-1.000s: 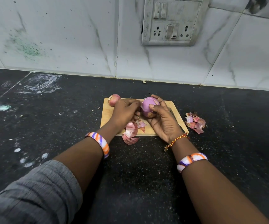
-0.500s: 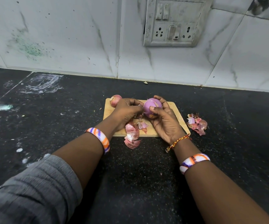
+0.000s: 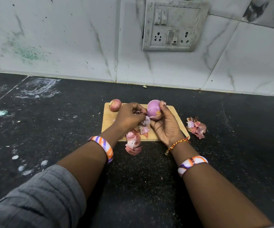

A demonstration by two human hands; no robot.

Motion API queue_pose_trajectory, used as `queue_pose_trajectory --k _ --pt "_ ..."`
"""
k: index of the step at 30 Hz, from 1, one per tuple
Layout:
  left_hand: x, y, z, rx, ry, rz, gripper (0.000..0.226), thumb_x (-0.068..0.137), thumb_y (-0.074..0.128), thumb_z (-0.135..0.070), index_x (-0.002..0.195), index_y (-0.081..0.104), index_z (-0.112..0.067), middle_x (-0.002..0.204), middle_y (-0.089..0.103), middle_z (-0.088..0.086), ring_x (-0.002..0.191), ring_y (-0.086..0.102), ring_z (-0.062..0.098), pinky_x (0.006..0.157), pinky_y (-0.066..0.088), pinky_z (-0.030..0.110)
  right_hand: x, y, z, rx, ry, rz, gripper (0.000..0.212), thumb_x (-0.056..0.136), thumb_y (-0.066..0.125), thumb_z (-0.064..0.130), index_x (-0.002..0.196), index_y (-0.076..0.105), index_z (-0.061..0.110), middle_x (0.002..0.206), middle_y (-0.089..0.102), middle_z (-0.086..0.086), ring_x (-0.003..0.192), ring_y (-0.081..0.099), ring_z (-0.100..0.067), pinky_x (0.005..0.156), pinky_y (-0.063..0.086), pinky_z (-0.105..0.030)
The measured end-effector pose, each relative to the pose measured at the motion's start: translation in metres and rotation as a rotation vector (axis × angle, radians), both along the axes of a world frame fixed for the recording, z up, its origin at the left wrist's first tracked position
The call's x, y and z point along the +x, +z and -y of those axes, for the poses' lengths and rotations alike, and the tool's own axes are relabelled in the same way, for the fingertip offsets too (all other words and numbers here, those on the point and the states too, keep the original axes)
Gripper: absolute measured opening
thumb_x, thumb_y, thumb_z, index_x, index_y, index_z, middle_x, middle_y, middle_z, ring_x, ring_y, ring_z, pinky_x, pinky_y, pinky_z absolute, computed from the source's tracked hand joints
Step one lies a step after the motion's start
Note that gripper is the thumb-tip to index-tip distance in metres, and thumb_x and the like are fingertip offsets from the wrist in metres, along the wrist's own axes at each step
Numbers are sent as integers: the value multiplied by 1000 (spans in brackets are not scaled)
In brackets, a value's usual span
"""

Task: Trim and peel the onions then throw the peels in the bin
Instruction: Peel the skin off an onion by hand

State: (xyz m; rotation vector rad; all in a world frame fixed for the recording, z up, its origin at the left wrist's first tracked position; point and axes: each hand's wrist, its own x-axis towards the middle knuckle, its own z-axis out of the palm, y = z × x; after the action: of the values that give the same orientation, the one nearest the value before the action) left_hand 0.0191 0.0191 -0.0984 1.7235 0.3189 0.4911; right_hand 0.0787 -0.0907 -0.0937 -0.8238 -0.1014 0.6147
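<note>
Two onions on hand. One, largely bare and purple (image 3: 153,109), gripped by the curled fingers of the right hand (image 3: 166,125) above the cutting board (image 3: 179,119); left hand (image 3: 129,117) pinches a strip of skin (image 3: 145,121) at its base. Second onion (image 3: 115,105), unpeeled, at the board's far left corner. Loose peels by the near edge (image 3: 133,143) and right of the board (image 3: 196,127) (no bin in view). Estimate: roughly half done; binning not yet done.

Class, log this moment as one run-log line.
step: peeling | right hand: holds onion | left hand: pinches peel strip | second onion: unpeeled, on cutting board | bin: unseen
</note>
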Motion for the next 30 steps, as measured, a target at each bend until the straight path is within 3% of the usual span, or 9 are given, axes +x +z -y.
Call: queue_pose_trajectory --k 2,5,8,11,16,19,23,26,30 --pt "-1 0 1 3 10 32 26 76 60 7 67 61 -17 72 62 -1 66 57 8 62 50 17 1 0 -2 -25 -11 -16 53 90 53 26 135 40 2 130 46 -28 111 56 -38 78 53 -48" --pt "-1 -4 0 51 12 32 26 77 58 7 66 60 -16 73 62 -1 69 57 10 66 48 20 1 -2 -1 -9 -22 -19 53 93 49 31 135 38 2 120 51 -27 98 62 -35 72 56 -46" --pt "-4 -5 1 143 -51 26 29 75 56 9 63 58 -18 70 61 -2 65 56 7 61 45 18 0 -2 -1 26 -34 -52 43 93 48 32 125 44 2 106 54 -23 87 64 -33 70 57 -45" --pt "-3 -6 2 262 -101 -17 34 76 53 7 59 56 -22 64 57 -7 54 51 3 55 44 24 3 -1 -1 126 -103 -136 46 91 51 36 123 42 3 115 49 -29 92 59 -40 74 54 -47" --pt "-1 -4 3 38 -49 25 38 82 36 7 64 59 -15 71 61 1 69 53 12 63 42 20 4 -4 -1 100 -96 -85 58 90 45 47 128 37 3 119 49 -34 98 60 -42 76 55 -45" --pt "-1 -4 6 53 -50 -10 24 87 46 -15 69 62 -17 75 62 2 78 56 17 74 43 30 3 -3 0 59 -78 -25 47 93 41 43 115 46 1 106 57 -26 84 67 -28 74 56 -38" --pt "-1 -5 8 177 -59 -44 26 80 65 -38 84 68 -13 77 66 0 76 59 16 71 45 32 0 -2 -1 19 -28 30 60 90 43 41 133 37 -2 115 53 -25 88 65 -25 69 59 -33" --pt "-2 -6 8 186 -44 -19 28 79 68 -35 92 69 -10 82 69 5 77 62 19 73 48 33 2 -4 -1 43 -12 36 67 74 58 37 125 41 -2 102 53 -20 91 58 -24 75 58 -34" --pt "-5 -7 1 -12 3 106 26 80 67 -13 105 66 -6 100 70 11 96 65 23 89 52 40 5 -7 1 36 -11 29 19 89 53 14 101 55 -1 82 59 -12 77 63 -15 81 53 -32"
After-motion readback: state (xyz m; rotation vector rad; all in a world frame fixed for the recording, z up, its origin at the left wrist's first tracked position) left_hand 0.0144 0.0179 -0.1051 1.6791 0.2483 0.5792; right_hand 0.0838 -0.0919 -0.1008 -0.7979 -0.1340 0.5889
